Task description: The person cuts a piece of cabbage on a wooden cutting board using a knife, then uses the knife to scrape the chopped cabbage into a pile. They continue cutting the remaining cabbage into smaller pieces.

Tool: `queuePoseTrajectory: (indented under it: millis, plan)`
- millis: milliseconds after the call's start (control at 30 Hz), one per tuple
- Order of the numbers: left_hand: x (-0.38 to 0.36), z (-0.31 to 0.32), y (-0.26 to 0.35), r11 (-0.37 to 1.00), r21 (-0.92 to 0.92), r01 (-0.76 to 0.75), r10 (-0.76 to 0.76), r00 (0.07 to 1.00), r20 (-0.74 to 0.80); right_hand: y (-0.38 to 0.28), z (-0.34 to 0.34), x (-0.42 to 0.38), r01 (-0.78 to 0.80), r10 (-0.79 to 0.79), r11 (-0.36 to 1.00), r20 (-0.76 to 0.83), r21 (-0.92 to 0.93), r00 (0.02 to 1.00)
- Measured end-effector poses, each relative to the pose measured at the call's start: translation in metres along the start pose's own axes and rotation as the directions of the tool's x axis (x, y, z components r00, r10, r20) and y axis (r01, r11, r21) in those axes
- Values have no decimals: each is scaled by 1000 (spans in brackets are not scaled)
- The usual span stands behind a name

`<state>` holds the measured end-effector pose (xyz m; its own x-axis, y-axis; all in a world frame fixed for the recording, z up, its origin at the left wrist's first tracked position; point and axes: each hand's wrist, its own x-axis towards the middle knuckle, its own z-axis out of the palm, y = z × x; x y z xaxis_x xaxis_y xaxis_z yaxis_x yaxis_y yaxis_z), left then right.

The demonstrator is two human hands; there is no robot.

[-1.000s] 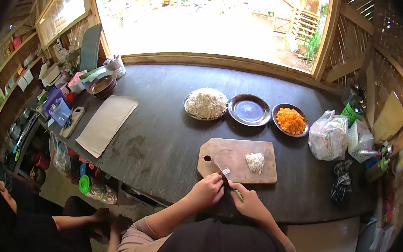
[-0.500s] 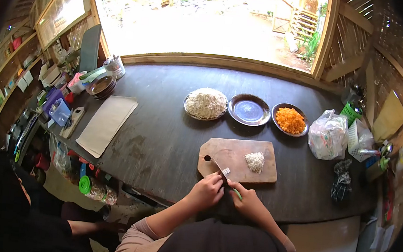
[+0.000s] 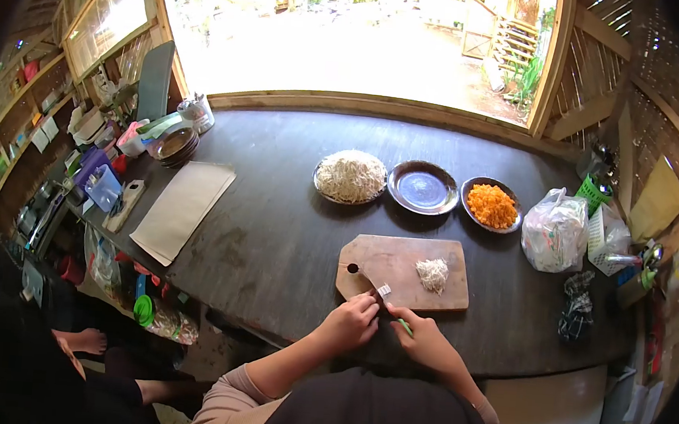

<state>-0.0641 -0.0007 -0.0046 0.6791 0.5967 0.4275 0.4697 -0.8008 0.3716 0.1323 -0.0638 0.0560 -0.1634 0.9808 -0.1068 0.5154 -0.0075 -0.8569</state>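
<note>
My right hand [image 3: 423, 340] is closed around the green handle of a knife [image 3: 383, 291]. The blade slants up and left over the near edge of the wooden cutting board [image 3: 404, 253], with a small white marking on it. Close beside the blade, my left hand [image 3: 353, 322] has its fingers curled together; what they hold, if anything, is hidden. A small heap of pale shreds [image 3: 432, 275] lies on the right half of the board.
Behind the board stand a plate of pale shreds [image 3: 350, 176], a bare dark plate [image 3: 423, 188] and a bowl of chopped orange pieces [image 3: 492, 206]. Plastic bag [image 3: 555, 230] and baskets are at right; brown paper [image 3: 182, 212] lies left. Another person's arm [image 3: 166, 392] is at lower left.
The view has shifted slightly, so the table things appear a little further right and lower. My hands and the knife hold nearly the same pose. More of the person at left shows.
</note>
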Motion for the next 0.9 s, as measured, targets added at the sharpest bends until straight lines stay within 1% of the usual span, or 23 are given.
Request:
queuePoseTrajectory:
  millis: [33,100,133,200,233,300,333,400,533,633,700,733,800,900]
  plan:
    - [0,0,-1,1000,4,-2,2,1000,-4,5,-1,-2,6,-6,1000,-1,-2,1000]
    - [1,0,1,1000,25,-6,6,1000,-2,16,-2,-9,104,-103,994,-34,22,994]
    - [1,-1,2,1000,23,-2,2,1000,-3,14,-4,-11,102,-102,995,-29,21,994]
    - [2,-4,3,1000,12,14,-14,999,36,3,-10,-16,-69,69,997,31,30,997]
    - [2,-4,2,1000,11,19,-19,999,36,11,-5,-13,-70,69,997,36,29,997]
    - [3,-4,1,1000,9,-12,12,1000,-13,26,6,-7,152,-145,985,-84,84,986]
    - [3,-4,1,1000,8,-12,12,1000,-12,24,8,-4,150,-143,985,-84,84,986]
    - [3,-5,1,1000,-2,21,-21,1000,22,12,9,0,56,-54,998,-49,33,997]
    - [1,0,-5,1000,-3,9,-9,1000,12,3,-1,-6,64,-64,998,-19,11,998]
    - [2,0,-4,1000,-18,-22,22,1000,-15,7,-6,-13,42,-42,999,-12,12,999]
    - [3,-4,-1,1000,10,3,-3,1000,11,6,-7,-12,-52,51,997,38,49,998]
    - [3,-3,-1,1000,7,5,-5,1000,9,12,-1,-8,-54,52,997,40,46,998]
    - [1,-2,-2,1000,12,0,0,1000,11,29,16,7,151,-147,988,-79,40,986]
    - [1,-4,-3,999,-40,10,-10,1000,8,31,21,15,152,-149,988,-95,22,984]
